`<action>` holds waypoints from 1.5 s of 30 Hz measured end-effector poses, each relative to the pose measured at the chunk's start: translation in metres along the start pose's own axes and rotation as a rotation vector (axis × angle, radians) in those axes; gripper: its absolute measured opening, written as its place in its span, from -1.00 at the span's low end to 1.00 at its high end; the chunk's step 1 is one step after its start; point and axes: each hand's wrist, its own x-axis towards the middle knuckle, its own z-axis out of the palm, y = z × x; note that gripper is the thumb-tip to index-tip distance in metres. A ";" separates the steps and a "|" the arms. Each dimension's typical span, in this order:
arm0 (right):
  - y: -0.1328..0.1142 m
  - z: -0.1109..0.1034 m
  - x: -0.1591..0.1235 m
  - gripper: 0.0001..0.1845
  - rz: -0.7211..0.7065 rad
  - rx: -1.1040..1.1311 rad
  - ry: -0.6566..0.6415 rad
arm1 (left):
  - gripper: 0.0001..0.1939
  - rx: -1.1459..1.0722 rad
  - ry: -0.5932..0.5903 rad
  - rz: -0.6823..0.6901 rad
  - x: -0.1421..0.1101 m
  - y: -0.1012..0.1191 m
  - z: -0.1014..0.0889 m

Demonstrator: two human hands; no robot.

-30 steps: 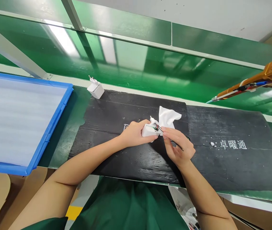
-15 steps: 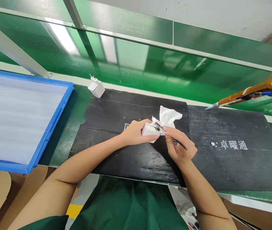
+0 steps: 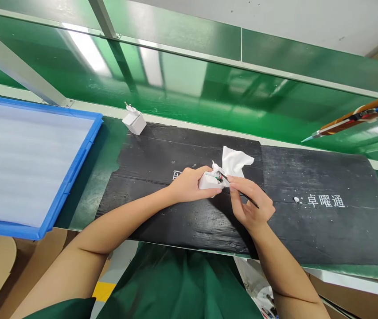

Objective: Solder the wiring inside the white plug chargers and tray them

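White plug casing (image 3: 208,181), gripped in left hand (image 3: 188,186) — right hand (image 3: 254,198) beside, pinching dark tool (image 3: 250,200)

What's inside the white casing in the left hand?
Small green and red parts show in the open white casing, near the thin dark tool in the right hand. The casing's walls hide anything deeper.

Left: a blue-rimmed tray (image 3: 12,229), lined in white, rests on the worktop (image 3: 109,139) | Right: pale crumbs (image 3: 297,200) dot a black mat (image 3: 348,235) beside white lettering (image 3: 326,201) | Far right: an orange tool (image 3: 358,117) juts in, pale-tipped | Behind: a glossy green panel (image 3: 182,99)
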 end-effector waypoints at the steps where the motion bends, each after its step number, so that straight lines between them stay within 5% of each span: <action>1: 0.000 0.000 0.000 -0.59 -0.005 -0.012 -0.004 | -0.56 0.005 0.004 -0.003 0.000 0.000 0.000; 15: 0.001 0.003 -0.001 -0.59 -0.021 0.027 0.017 | -0.60 -0.120 -0.015 -0.023 0.000 0.002 -0.003; 20: 0.003 0.003 -0.003 -0.61 0.077 0.114 0.083 | -0.60 -0.070 -0.039 -0.024 0.001 0.001 -0.003; 25: 0.010 -0.002 0.000 -0.71 0.127 0.104 0.274 | -0.55 0.284 0.128 0.235 0.004 -0.011 -0.002; 30: 0.013 -0.002 0.005 -0.75 0.159 0.078 0.295 | -0.50 0.650 0.348 0.555 0.007 -0.031 -0.008; 34: 0.006 -0.001 0.005 -0.74 0.164 0.189 0.276 | -0.57 0.662 0.489 0.677 0.007 -0.038 -0.012; 37: 0.001 0.000 0.004 -0.81 0.271 0.429 0.273 | -0.68 0.614 0.480 0.779 0.006 -0.036 -0.012; 41: 0.001 -0.002 0.000 -0.88 0.374 0.682 0.188 | -0.76 0.521 0.414 0.738 0.006 -0.028 -0.010; 45: 0.000 -0.005 -0.001 -0.86 0.308 0.635 0.171 | -0.77 0.370 0.446 0.724 0.007 -0.020 -0.008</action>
